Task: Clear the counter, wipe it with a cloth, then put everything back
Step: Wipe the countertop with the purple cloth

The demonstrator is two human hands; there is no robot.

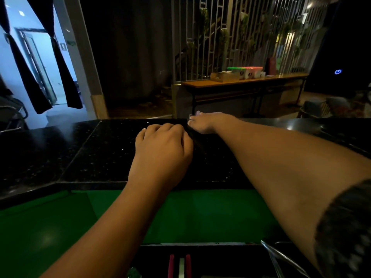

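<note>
A black speckled counter (96, 153) crosses the middle of the frame, with both bare forearms reaching over it from the bottom edge. The left hand (162, 146) sits knuckles-up at the centre, fingers curled under and bunched close together. From beneath them a dark fold, seemingly the cloth (195, 140), runs up and right toward the other hand; it is black on black, so its outline is hard to trace. The left hand appears to grip this fold. The right hand (208, 122) lies just above and right of the left, at the counter's far edge, blurred, its pale-nailed fingertips (191, 117) bent down and drawn together. Whether they pinch the cloth or only touch the counter, I cannot tell. A patterned dark sleeve (345, 227) shows at lower right. Below the counter lies a green surface (200, 213), and red-handled items (188, 264) stand at the bottom edge. In the upper right a long side table (200, 83) carries coloured boxes (245, 72) before a metal grille (220, 37). Dark curtains (26, 77) hang at upper left.
</note>
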